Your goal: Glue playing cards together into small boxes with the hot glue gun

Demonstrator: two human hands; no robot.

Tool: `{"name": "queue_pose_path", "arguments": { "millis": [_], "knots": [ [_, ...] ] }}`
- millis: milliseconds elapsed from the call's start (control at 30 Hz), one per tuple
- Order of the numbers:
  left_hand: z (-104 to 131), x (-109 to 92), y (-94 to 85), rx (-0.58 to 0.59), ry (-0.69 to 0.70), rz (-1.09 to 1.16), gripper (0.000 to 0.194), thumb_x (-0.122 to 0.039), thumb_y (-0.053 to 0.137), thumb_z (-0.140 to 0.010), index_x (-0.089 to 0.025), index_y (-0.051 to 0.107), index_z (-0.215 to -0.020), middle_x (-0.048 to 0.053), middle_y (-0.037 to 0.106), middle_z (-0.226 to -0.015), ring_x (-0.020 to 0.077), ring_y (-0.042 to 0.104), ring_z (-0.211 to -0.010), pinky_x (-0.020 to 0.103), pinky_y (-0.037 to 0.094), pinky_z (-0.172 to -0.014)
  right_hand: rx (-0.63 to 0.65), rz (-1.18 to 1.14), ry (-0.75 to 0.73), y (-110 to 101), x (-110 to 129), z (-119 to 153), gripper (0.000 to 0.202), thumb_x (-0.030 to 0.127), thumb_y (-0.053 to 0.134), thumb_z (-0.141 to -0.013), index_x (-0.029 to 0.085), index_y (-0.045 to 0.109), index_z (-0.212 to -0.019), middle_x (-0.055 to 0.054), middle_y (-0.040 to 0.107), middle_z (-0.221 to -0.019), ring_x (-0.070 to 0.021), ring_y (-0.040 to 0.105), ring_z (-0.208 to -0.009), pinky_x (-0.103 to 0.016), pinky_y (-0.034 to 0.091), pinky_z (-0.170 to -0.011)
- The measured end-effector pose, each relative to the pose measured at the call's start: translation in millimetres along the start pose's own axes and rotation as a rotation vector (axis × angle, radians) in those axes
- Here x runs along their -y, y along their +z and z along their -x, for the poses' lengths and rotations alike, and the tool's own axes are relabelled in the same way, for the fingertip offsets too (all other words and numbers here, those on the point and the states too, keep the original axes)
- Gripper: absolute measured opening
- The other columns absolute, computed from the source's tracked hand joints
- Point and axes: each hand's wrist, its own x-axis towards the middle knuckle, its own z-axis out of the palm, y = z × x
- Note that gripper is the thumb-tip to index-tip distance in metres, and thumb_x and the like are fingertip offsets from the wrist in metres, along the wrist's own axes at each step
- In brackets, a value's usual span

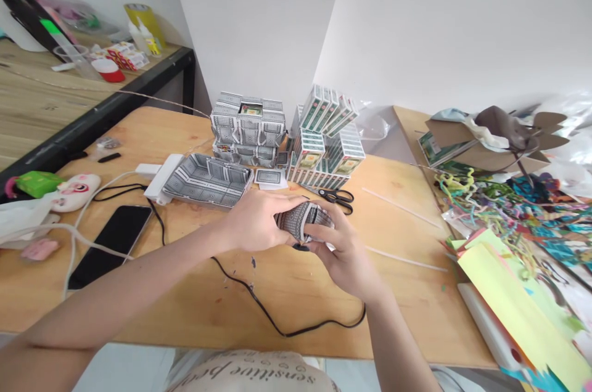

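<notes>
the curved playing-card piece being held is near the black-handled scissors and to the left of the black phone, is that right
Not quite: the side is wrong. The head view shows the curved playing-card piece being held near the black-handled scissors and to the right of the black phone.
</notes>
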Motion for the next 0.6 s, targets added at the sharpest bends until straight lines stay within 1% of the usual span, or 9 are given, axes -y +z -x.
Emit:
{"name": "queue_pose_path", "arguments": {
  "millis": [167,267,367,467,600],
  "knots": [
    [-0.9,-0.7,-2.0,0.031,-0.006,-0.01,0.063,-0.033,0.07,-0.063,-0.026,0.051,-0.123,0.003,0.057,-0.123,0.0241,0.053,-0.112,0.037,0.041,-0.096,-0.026,-0.026,0.005,2.2,0.4,-0.3,0.022,0.01,0.047,-0.082,0.025,0.059,-0.092,-0.008,0.041,-0.121,-0.0227,0.045,-0.112,-0.043,0.044,-0.089],
    [0.0,0.6,-4.1,0.05,0.016,0.011,0.064,-0.032,0.069,-0.066,-0.025,0.047,-0.126,0.004,0.054,-0.126,0.0237,0.049,-0.117,0.037,0.039,-0.099,-0.027,-0.002,0.005,3.3,-0.4,0.1,0.021,0.01,0.047,-0.082,0.025,0.059,-0.09,-0.008,0.039,-0.122,-0.0232,0.044,-0.112,-0.043,0.043,-0.088],
    [2.3,4.7,-4.6,0.02,0.046,0.019,0.063,-0.033,0.069,-0.067,-0.023,0.048,-0.125,0.005,0.054,-0.126,0.0237,0.047,-0.119,0.039,0.037,-0.101,-0.026,0.014,0.005,4.4,-0.2,-0.2,0.02,0.01,0.046,-0.081,0.024,0.058,-0.09,-0.008,0.039,-0.124,-0.0232,0.044,-0.111,-0.044,0.043,-0.088],
    [4.7,9.6,-3.7,-0.021,0.07,0.006,0.061,-0.036,0.07,-0.065,-0.022,0.052,-0.122,0.007,0.057,-0.123,0.0244,0.05,-0.116,0.039,0.038,-0.101,0.001,0.034,0.012,4.9,0.9,-1.0,0.021,0.01,0.046,-0.08,0.024,0.058,-0.089,-0.007,0.039,-0.125,-0.0232,0.045,-0.11,-0.045,0.042,-0.088],
    [7.1,13.5,-1.9,-0.04,0.092,-0.031,0.059,-0.031,0.069,-0.066,-0.022,0.052,-0.122,0.007,0.058,-0.121,0.0245,0.053,-0.113,0.041,0.039,-0.101,0.026,0.066,0.022,4.8,3.1,-1.6,0.02,0.01,0.046,-0.08,0.023,0.057,-0.089,-0.008,0.038,-0.127,-0.0234,0.045,-0.109,-0.045,0.041,-0.089]
  ]
}}
